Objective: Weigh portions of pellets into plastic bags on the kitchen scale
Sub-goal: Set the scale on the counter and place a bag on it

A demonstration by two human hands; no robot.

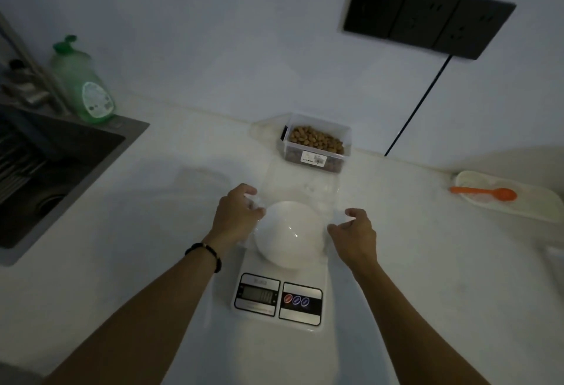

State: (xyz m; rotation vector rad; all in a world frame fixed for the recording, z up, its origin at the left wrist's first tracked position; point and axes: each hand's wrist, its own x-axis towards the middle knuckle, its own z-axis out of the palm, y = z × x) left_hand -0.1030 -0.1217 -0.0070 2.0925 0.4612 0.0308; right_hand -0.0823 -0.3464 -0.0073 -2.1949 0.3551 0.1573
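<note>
A white kitchen scale sits on the counter in front of me, with a round white weighing plate on top. A clear plastic bag lies spread over the plate and stretches back toward a clear tub of brown pellets. My left hand pinches the bag's left edge beside the plate. My right hand is at the bag's right edge, fingers curled; whether it grips the film I cannot tell. An orange spoon rests far right.
A dark sink fills the left side, with a green soap bottle at its back corner. The orange spoon lies on a white cloth at the right edge. A black socket panel hangs on the wall behind.
</note>
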